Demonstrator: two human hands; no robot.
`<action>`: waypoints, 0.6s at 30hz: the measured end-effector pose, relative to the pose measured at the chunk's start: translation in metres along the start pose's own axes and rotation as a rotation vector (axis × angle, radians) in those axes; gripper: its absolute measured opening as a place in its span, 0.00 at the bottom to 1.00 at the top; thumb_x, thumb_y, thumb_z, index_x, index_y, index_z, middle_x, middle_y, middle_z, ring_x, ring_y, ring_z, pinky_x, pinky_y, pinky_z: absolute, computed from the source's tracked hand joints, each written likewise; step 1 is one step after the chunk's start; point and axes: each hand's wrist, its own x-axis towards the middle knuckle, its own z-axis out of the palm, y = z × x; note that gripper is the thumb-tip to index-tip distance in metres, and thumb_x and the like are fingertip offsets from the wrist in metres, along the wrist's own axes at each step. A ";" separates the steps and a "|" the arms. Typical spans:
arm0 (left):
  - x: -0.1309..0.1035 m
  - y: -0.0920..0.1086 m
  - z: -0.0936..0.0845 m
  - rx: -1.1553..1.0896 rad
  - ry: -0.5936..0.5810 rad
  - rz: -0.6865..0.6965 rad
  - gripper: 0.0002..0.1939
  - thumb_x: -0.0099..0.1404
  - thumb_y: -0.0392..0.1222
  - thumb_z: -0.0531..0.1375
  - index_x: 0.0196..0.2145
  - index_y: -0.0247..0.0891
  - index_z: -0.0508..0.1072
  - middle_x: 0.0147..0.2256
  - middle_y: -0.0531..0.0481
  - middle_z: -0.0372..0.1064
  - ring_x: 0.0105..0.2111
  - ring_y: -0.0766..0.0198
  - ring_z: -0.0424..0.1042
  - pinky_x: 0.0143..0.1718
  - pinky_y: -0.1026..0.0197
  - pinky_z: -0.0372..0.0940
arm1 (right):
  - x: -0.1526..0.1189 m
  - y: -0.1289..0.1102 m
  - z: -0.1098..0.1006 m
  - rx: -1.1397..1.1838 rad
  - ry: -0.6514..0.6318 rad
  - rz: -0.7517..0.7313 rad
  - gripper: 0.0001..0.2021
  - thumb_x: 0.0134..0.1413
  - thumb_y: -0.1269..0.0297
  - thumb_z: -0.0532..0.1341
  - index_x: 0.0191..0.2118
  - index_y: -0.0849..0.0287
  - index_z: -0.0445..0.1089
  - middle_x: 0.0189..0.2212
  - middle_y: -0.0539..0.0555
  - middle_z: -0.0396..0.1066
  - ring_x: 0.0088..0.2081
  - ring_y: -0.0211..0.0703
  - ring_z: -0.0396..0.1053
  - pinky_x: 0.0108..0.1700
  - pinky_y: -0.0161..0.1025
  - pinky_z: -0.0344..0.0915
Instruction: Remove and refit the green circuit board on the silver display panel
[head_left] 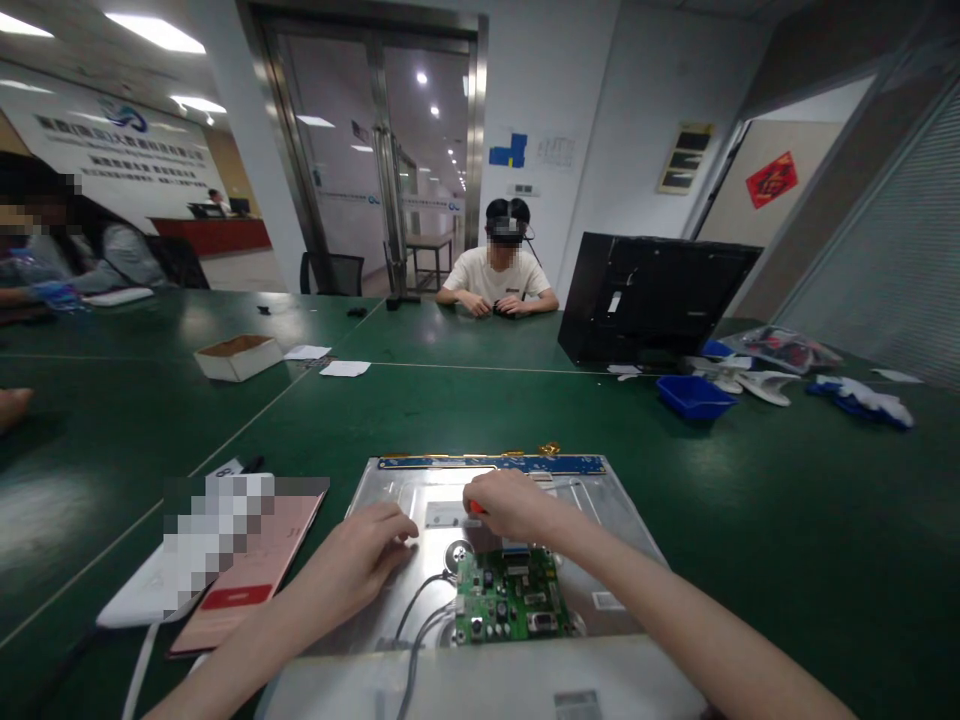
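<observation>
A flat metal display panel point(592, 550) lies in front of me, with a green circuit board point(510, 595) on its near middle part. Along the panel's far edge runs a narrow blue circuit strip point(491, 464). My right hand point(510, 505) is closed above the panel, just beyond the green board. A small orange tool handle point(477, 507) shows between its fingers; the rest is hidden. On the panel's left side rests my left hand point(375, 550), its fingers loosely bent and apart, holding nothing. Grey cables point(424, 630) run from the board toward me.
Left of the panel lie a pink booklet point(255, 570) and a white device point(142, 590). Farther off are a cardboard box point(238, 360), a black monitor point(652, 300) and a blue tray point(694, 398). People sit across the green table point(420, 410) and at the left.
</observation>
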 end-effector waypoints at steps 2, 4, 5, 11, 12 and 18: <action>-0.004 0.004 -0.001 0.004 -0.013 0.000 0.08 0.65 0.33 0.53 0.38 0.39 0.71 0.37 0.48 0.68 0.39 0.57 0.67 0.38 0.58 0.59 | 0.008 -0.001 0.005 0.003 -0.006 -0.028 0.08 0.52 0.69 0.59 0.37 0.57 0.75 0.37 0.56 0.76 0.39 0.47 0.72 0.35 0.36 0.60; -0.008 0.006 -0.001 -0.005 -0.025 0.011 0.09 0.64 0.32 0.52 0.38 0.39 0.71 0.37 0.48 0.68 0.39 0.57 0.67 0.38 0.58 0.59 | 0.010 0.000 0.009 0.016 -0.004 -0.041 0.09 0.53 0.68 0.59 0.38 0.56 0.75 0.36 0.55 0.77 0.39 0.47 0.72 0.35 0.36 0.60; -0.009 0.008 -0.002 -0.012 -0.030 0.019 0.10 0.64 0.32 0.52 0.38 0.39 0.71 0.37 0.48 0.68 0.38 0.57 0.67 0.38 0.58 0.59 | 0.009 0.001 0.010 0.024 0.001 -0.042 0.09 0.53 0.68 0.59 0.39 0.55 0.75 0.36 0.55 0.77 0.39 0.47 0.72 0.35 0.36 0.60; -0.016 0.020 -0.003 -0.084 -0.054 0.056 0.08 0.64 0.32 0.53 0.38 0.38 0.71 0.36 0.47 0.69 0.38 0.57 0.67 0.36 0.59 0.59 | -0.012 0.009 0.007 0.072 0.072 -0.010 0.13 0.53 0.72 0.59 0.44 0.54 0.74 0.41 0.53 0.76 0.43 0.45 0.71 0.39 0.36 0.61; -0.017 0.023 -0.003 -0.100 -0.061 0.057 0.08 0.64 0.32 0.53 0.37 0.38 0.71 0.36 0.48 0.69 0.37 0.58 0.67 0.36 0.59 0.59 | -0.017 0.009 0.006 0.078 0.085 -0.003 0.12 0.54 0.71 0.59 0.44 0.55 0.74 0.42 0.54 0.76 0.43 0.44 0.71 0.39 0.37 0.61; -0.027 0.040 0.004 -0.148 -0.089 0.055 0.08 0.63 0.32 0.55 0.37 0.39 0.71 0.36 0.48 0.68 0.37 0.59 0.66 0.36 0.60 0.59 | -0.055 -0.003 -0.004 0.108 0.117 0.030 0.06 0.57 0.68 0.60 0.40 0.56 0.73 0.40 0.52 0.74 0.38 0.43 0.71 0.37 0.38 0.61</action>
